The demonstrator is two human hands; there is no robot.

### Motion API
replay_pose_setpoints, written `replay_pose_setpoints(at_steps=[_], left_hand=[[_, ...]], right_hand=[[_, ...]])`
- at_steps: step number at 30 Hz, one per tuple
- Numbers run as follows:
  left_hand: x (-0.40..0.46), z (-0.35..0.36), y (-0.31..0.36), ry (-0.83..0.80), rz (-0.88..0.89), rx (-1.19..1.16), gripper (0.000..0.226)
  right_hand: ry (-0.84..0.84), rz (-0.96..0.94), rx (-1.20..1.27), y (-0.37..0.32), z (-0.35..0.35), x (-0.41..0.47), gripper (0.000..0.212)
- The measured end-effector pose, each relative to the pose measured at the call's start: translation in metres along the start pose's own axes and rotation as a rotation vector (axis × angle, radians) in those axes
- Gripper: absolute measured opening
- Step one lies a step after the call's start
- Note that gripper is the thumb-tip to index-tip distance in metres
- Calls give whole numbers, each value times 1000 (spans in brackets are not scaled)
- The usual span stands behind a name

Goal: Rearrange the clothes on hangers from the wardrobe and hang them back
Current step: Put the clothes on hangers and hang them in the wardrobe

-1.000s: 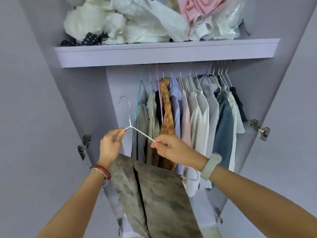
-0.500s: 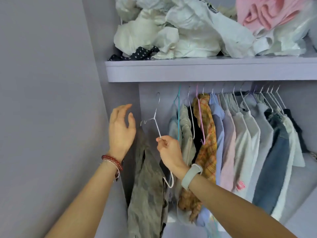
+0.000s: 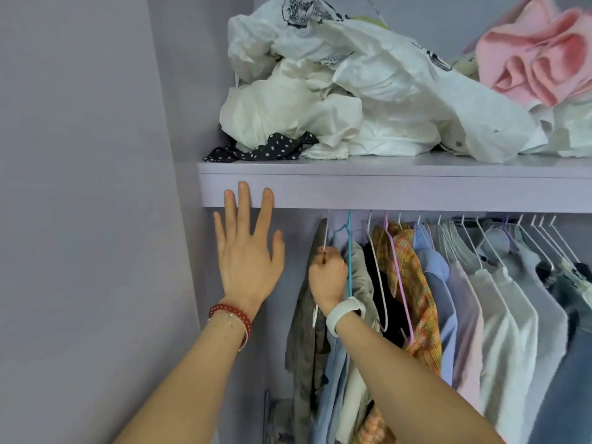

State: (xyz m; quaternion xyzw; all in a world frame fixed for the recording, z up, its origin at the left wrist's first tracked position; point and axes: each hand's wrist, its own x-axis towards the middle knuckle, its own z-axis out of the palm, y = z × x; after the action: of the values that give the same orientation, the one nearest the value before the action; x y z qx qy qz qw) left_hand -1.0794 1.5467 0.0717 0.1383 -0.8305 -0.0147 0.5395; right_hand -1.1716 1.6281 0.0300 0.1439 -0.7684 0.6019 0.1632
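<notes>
black print on white plastic bags (image 3: 384,91), too crumpled to read, no other text

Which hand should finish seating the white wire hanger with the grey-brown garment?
Right. The right hand already pinches the white wire hanger carrying the grey-brown garment, just under the lilac shelf. The left hand is open, holding nothing.

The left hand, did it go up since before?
Yes. The left hand has gone up: a second ago it was well under the shelf, pinching the hanger; now its open fingers reach the shelf's front edge.
</notes>
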Motion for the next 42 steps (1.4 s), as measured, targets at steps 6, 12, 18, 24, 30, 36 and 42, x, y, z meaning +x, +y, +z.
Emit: replay_pose_setpoints(at_steps=[6, 12, 18, 24, 30, 36, 42], left_hand=[[2, 8, -2, 19, 1, 33, 64], [2, 10, -4, 4, -12, 43, 66], [1, 9, -1, -33, -44, 69, 73], [-13, 3, 21, -35, -154, -84, 69], [-98, 17, 59, -247, -117, -189, 51], [-212, 10, 144, -580, 143, -326, 45], [-303, -11, 297, -883, 409, -455, 46]], right_hand=[[-49, 72, -148, 26, 19, 31, 24], [-149, 69, -212, 37, 9, 38, 28], [-463, -19, -426, 35, -9, 13, 58], [-297, -323, -256, 25, -61, -21, 49], [-149, -388, -451, 79, -158, -65, 49], [-82, -104, -690, 156, -277, -152, 44], [-4, 314, -888, 196, -452, -280, 50]])
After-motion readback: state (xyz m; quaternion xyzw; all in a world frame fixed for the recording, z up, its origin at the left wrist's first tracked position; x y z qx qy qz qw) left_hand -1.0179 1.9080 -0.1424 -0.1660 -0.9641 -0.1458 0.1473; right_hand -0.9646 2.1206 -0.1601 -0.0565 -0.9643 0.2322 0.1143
